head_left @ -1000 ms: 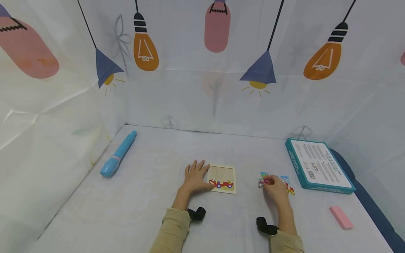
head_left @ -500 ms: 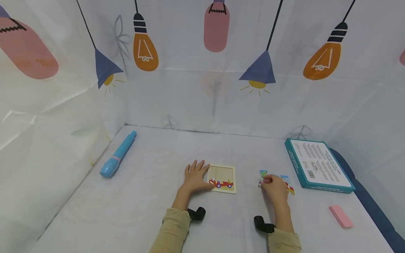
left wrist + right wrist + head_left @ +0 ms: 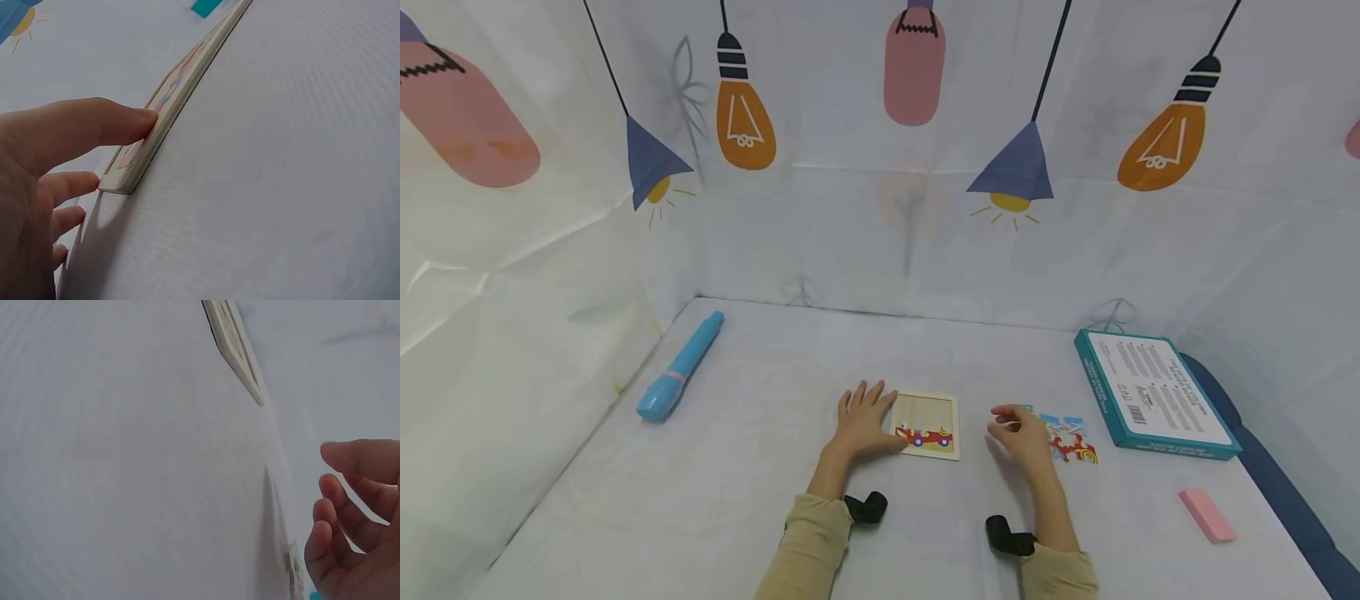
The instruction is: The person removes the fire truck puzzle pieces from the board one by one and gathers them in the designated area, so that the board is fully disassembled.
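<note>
My left hand [image 3: 859, 423] lies spread at the left side of a small wooden puzzle tray [image 3: 957, 414]. Its thumb [image 3: 119, 125] presses on the tray's near edge while the index fingertip touches the corner. Along the bottom of the tray lies a strip of picture with a red vehicle [image 3: 928, 437]. To the right, my right hand [image 3: 1022, 435] is raised over the table, its fingers loosely bent and a gap between thumb and index finger; nothing shows between them. Colourful puzzle pieces [image 3: 1070, 442] lie just right of this hand, which partly hides them.
A teal-edged box [image 3: 1157, 392] lies at the back right, with a pink block [image 3: 1207, 515] nearer the front. On the far left rests a blue microphone-shaped object [image 3: 681, 367]. A white curtain [image 3: 820, 233] printed with lamps stands behind the table.
My right hand has moved left from over the puzzle pieces, and more of them now show. Its thumb and index finger have parted. The left hand and tray have stayed put.
</note>
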Demonstrator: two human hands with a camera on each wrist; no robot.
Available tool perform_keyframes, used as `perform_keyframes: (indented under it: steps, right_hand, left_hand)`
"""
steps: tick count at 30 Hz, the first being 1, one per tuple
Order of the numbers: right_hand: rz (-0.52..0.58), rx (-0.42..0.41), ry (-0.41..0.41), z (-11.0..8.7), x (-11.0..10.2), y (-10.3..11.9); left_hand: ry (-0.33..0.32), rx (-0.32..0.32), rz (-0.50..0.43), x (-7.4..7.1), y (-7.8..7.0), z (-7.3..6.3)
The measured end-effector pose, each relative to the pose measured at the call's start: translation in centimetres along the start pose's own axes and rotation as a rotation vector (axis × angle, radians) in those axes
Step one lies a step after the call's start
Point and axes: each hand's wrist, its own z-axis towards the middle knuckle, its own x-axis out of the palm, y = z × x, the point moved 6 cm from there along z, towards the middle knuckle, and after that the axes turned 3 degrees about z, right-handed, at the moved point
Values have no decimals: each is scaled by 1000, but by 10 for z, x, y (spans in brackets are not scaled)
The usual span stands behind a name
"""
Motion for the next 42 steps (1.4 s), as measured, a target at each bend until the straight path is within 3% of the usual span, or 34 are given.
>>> perform_keyframes:
  steps: [8, 15, 25, 30, 42]
  right_hand:
    - [0, -2, 79, 1, 21, 5]
    - [-26, -51, 129, -3, 34, 16]
    - [-206, -193, 252, -10, 55, 27]
    - [-298, -175, 263, -11, 59, 27]
    - [-61, -215, 285, -9, 56, 30]
  left_hand:
    - [2, -1, -9, 0, 0, -1]
    - [8, -3, -2, 1, 0, 0]
    - [-20, -64, 35, 2, -6, -2]
    - [-27, -93, 92, 10, -9, 1]
    - [-12, -109, 88, 11, -12, 2]
